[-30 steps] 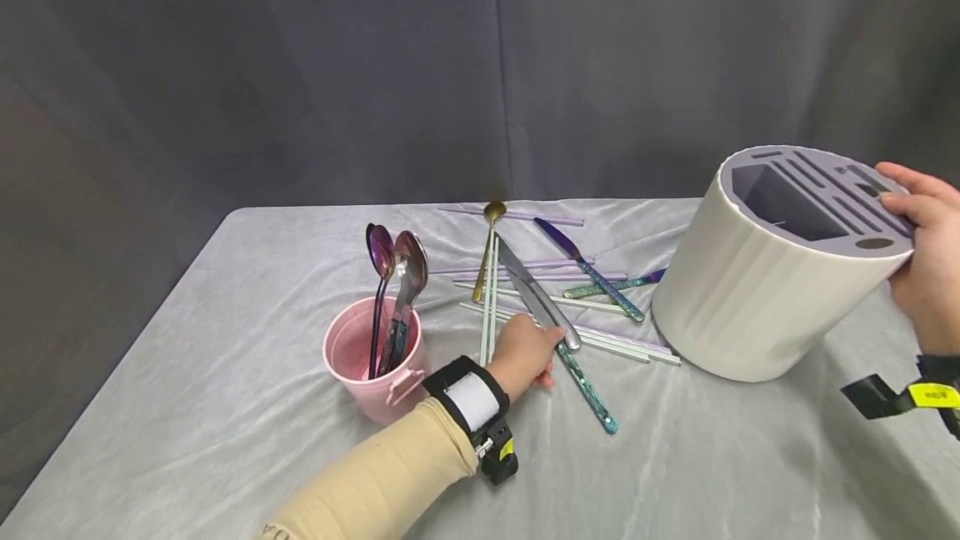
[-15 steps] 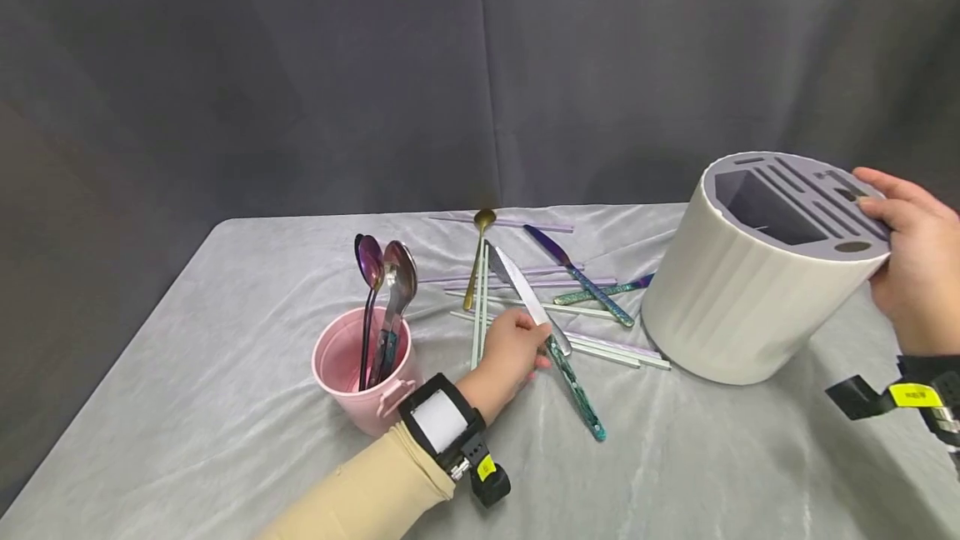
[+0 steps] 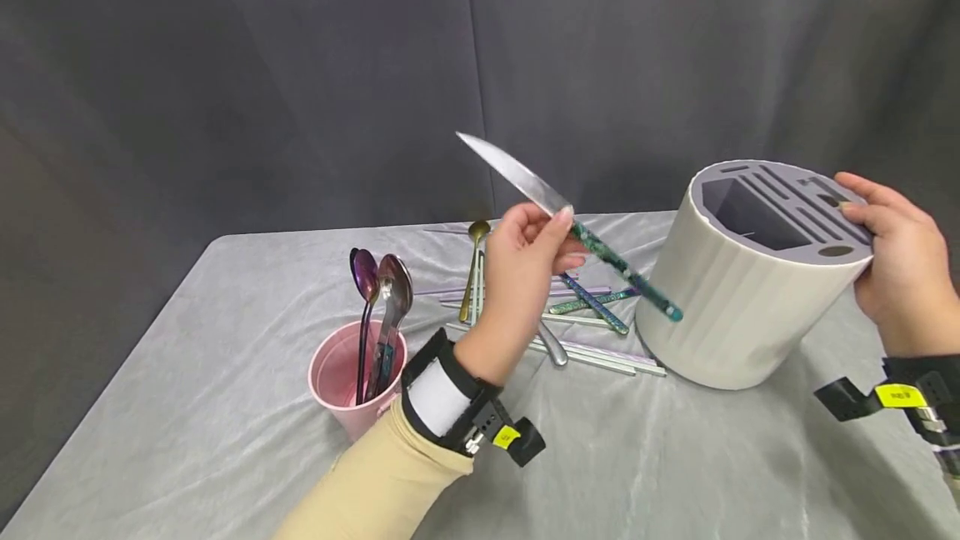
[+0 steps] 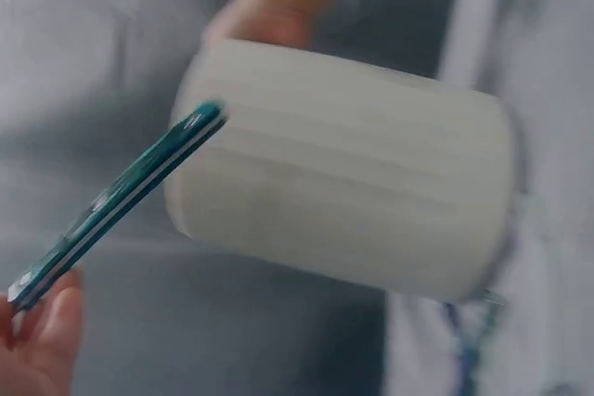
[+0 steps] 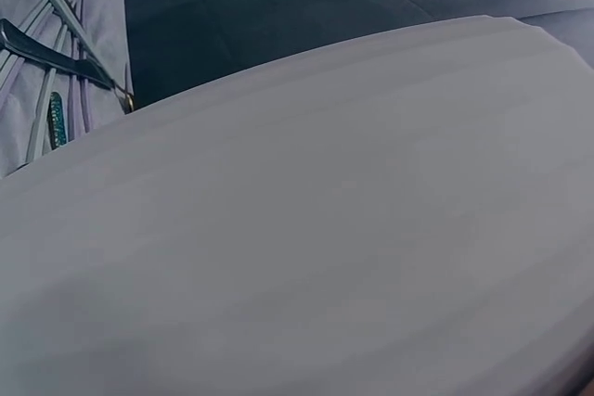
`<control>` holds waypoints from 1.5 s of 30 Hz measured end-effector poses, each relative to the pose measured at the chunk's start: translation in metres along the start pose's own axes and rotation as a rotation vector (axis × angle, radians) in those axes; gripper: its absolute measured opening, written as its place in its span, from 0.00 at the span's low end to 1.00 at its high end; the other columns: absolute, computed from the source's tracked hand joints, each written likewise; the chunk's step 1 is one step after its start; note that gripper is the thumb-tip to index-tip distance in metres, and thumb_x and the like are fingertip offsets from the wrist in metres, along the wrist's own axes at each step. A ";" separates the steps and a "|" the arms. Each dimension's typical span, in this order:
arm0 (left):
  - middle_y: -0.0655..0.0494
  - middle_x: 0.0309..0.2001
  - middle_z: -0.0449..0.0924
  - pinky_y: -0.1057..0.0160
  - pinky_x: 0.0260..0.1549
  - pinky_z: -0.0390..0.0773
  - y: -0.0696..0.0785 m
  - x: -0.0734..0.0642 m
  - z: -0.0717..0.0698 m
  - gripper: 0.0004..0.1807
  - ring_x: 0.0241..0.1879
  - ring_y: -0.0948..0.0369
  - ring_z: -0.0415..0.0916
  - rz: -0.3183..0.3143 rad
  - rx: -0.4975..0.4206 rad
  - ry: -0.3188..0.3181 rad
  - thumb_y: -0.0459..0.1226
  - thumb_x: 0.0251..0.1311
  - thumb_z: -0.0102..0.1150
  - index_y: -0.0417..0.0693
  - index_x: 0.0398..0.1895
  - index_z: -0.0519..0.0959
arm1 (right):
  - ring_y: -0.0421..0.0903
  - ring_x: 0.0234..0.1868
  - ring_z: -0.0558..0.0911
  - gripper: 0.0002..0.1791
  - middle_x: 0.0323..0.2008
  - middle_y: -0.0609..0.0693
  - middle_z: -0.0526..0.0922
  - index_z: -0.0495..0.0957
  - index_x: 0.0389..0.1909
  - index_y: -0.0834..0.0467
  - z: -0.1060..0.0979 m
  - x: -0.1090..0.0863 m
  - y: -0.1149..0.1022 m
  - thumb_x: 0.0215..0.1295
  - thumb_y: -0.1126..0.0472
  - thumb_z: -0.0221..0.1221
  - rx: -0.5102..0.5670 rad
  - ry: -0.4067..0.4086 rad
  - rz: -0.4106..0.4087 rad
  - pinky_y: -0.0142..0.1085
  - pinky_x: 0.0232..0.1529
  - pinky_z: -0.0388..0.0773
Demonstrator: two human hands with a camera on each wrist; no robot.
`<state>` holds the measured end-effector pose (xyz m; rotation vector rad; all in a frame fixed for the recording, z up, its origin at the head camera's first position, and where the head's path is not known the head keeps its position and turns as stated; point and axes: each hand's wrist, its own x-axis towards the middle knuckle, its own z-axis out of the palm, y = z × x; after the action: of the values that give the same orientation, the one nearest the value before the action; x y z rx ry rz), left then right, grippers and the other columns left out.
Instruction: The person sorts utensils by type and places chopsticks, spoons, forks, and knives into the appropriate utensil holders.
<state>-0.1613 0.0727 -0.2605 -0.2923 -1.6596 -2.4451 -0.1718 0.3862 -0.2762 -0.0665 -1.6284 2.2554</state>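
Observation:
My left hand (image 3: 521, 273) pinches a knife (image 3: 517, 173) with a green patterned handle near where blade and handle meet. The knife is raised above the table, blade to the upper left, handle end in front of a white knife block (image 3: 742, 307). In the left wrist view, the handle (image 4: 116, 206) crosses before the block's ribbed side. My right hand (image 3: 903, 265) grips the block's rim at its grey slotted top; the block tilts toward the right hand. The block's wall (image 5: 306, 229) fills most of the right wrist view, where that hand's fingers are hidden.
A pink bucket (image 3: 330, 373) with several spoons (image 3: 393, 290) stands left of my left forearm. Behind the left hand lie chopsticks (image 3: 600, 361), a gold spoon (image 3: 478, 232), a silver knife handle (image 3: 553, 347) and blue-green handles (image 3: 600, 307) on the grey cloth (image 3: 225, 340).
The left hand has lifted the green-handled knife off the pile, up and slightly right. The right hand still holds the tilted block, which shows slightly further left as the view shifts.

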 end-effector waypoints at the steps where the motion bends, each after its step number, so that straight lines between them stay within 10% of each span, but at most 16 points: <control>1: 0.52 0.28 0.77 0.64 0.28 0.83 0.005 0.004 0.007 0.04 0.24 0.63 0.80 0.052 -0.025 0.011 0.26 0.65 0.55 0.29 0.38 0.73 | 0.32 0.42 0.81 0.22 0.54 0.45 0.69 0.64 0.68 0.57 -0.001 0.000 0.000 0.76 0.64 0.44 0.004 0.001 0.000 0.23 0.40 0.76; 9: 0.36 0.35 0.80 0.58 0.34 0.83 0.015 0.023 0.050 0.06 0.29 0.54 0.83 0.448 -0.007 0.023 0.25 0.61 0.59 0.26 0.37 0.74 | 0.33 0.41 0.83 0.20 0.52 0.46 0.70 0.65 0.66 0.57 -0.002 -0.003 0.003 0.76 0.64 0.43 0.006 0.005 -0.007 0.23 0.40 0.77; 19: 0.41 0.35 0.83 0.71 0.34 0.80 -0.019 0.024 0.069 0.05 0.32 0.69 0.80 0.494 0.197 -0.032 0.27 0.58 0.64 0.30 0.36 0.80 | 0.33 0.41 0.83 0.20 0.50 0.45 0.70 0.63 0.66 0.57 0.008 -0.010 0.007 0.76 0.65 0.41 0.027 -0.044 -0.002 0.23 0.39 0.77; 26: 0.56 0.31 0.85 0.82 0.33 0.68 -0.036 0.023 0.075 0.05 0.31 0.68 0.75 0.600 0.612 -0.008 0.34 0.56 0.69 0.42 0.33 0.85 | 0.32 0.42 0.82 0.22 0.52 0.45 0.69 0.62 0.68 0.57 0.011 -0.013 0.006 0.76 0.64 0.43 -0.003 -0.043 0.005 0.23 0.40 0.76; 35: 0.64 0.35 0.82 0.81 0.32 0.63 -0.051 0.015 0.087 0.06 0.34 0.70 0.71 0.427 0.791 -0.023 0.41 0.57 0.68 0.50 0.34 0.87 | 0.36 0.39 0.84 0.16 0.48 0.47 0.74 0.77 0.51 0.53 0.007 -0.018 0.005 0.74 0.68 0.44 0.107 -0.038 -0.018 0.25 0.37 0.78; 45: 0.58 0.45 0.74 0.82 0.36 0.64 -0.054 0.012 0.075 0.09 0.36 0.73 0.70 0.345 0.729 -0.141 0.41 0.61 0.64 0.47 0.38 0.86 | 0.36 0.41 0.84 0.16 0.51 0.47 0.71 0.73 0.57 0.54 0.005 -0.015 0.008 0.75 0.66 0.43 0.082 -0.050 -0.021 0.25 0.39 0.78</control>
<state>-0.1817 0.1620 -0.2782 -0.5800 -2.1957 -1.4826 -0.1610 0.3748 -0.2841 0.0273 -1.5520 2.3221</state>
